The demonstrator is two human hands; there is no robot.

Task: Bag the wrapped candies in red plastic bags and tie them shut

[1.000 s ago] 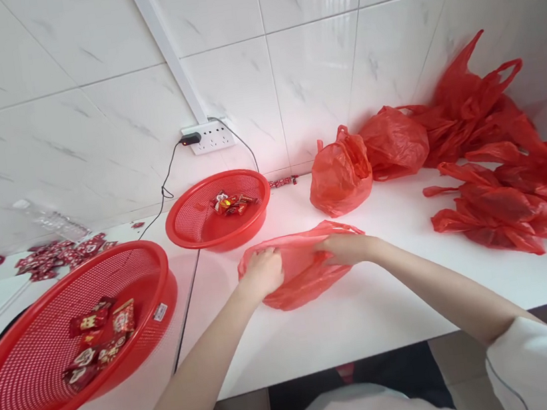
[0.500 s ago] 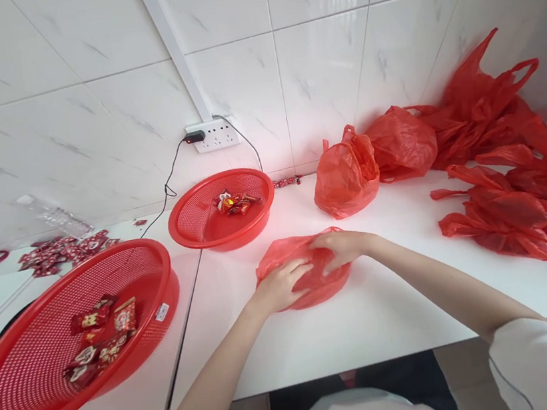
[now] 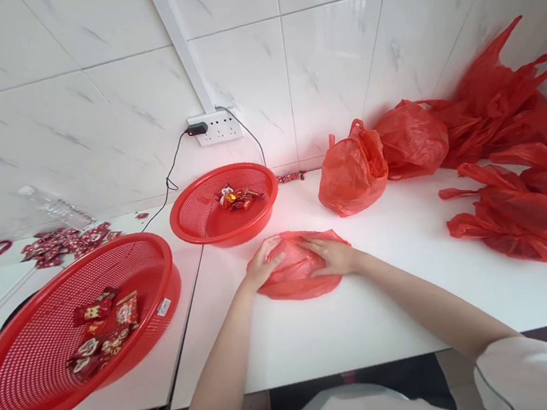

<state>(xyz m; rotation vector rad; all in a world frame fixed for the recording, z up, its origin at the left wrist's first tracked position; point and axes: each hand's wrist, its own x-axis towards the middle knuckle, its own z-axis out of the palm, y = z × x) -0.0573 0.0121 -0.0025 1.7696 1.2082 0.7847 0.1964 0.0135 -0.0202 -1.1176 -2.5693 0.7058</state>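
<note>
A red plastic bag (image 3: 297, 287) lies low and spread on the white table in front of me. My left hand (image 3: 263, 264) rests on its left side, thumb and fingers apart. Across the bag's right side lies my right hand (image 3: 333, 255), its fingers stretched out toward the middle. Neither hand grips the plastic. Just behind the bag stands a small red basket (image 3: 190, 224) with a few wrapped candies (image 3: 238, 197) in it. What is inside the bag, if anything, I cannot make out.
A larger red basket (image 3: 160, 260) with several wrapped snacks (image 3: 93, 312) stands at left. Behind it lie many small red packets (image 3: 64, 244) and a clear plastic bottle (image 3: 60, 209). Filled red bags (image 3: 352, 171) and loose red bags (image 3: 516, 213) sit at right. A cable (image 3: 169, 178) runs from the wall socket.
My left hand has moved left and up, to the bag's left edge. My right hand now lies flatter, and the bag is wider and lower. The view has shifted slightly.
</note>
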